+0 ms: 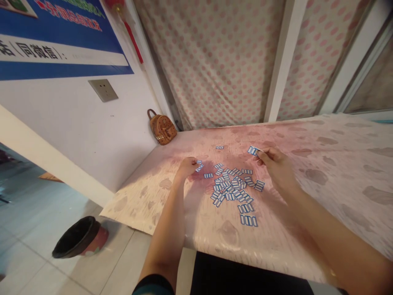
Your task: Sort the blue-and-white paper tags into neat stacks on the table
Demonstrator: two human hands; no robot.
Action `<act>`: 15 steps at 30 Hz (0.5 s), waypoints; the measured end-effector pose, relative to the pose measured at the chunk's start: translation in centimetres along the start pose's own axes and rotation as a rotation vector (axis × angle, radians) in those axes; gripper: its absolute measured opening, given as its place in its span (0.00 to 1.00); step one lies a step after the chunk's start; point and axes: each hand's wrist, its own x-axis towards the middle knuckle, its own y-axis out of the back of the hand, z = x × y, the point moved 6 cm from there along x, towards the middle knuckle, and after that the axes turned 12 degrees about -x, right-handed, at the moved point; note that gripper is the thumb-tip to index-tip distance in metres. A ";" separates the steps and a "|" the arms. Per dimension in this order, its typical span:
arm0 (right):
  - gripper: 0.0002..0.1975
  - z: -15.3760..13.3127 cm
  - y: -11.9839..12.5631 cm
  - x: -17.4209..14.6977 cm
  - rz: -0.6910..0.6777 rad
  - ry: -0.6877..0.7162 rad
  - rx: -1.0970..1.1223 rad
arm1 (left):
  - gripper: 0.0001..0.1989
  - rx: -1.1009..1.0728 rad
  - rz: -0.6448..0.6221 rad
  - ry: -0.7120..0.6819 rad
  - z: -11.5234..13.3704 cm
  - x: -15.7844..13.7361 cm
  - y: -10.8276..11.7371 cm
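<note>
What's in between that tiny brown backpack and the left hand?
Just bare patterned tablecloth, as the head view shows. The brown backpack sits by the wall; the left hand holds little blue-and-white striped pieces.

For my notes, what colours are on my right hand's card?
The card is white and blue; head view.

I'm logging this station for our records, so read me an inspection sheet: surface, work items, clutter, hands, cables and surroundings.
Surface: patterned tablecloth, light and blotched.
Work items: blue-and-white pieces, mostly in a loose, overlapping heap, a few lying apart.
Clutter: small brown backpack at the table's far left, by the wall.
Hands: left hand and right hand both pinch pieces above the table; exact count unclear.
Cables: nothing seen.
Surroundings: wall socket, dotted curtain, bin on the tiled floor.
</note>
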 end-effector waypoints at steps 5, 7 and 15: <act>0.12 -0.3 0.0 -0.1 0.002 -0.001 -0.014 | 0.16 -0.040 0.101 -0.005 -0.1 0.5 -0.6; 0.12 -0.4 0.0 -0.2 -0.005 0.002 -0.022 | 0.16 0.048 0.198 -0.043 0.4 0.4 -0.2; 0.14 -0.6 0.0 -0.3 -0.014 0.000 -0.044 | 0.11 0.121 -0.004 -0.228 2.9 -0.5 -2.4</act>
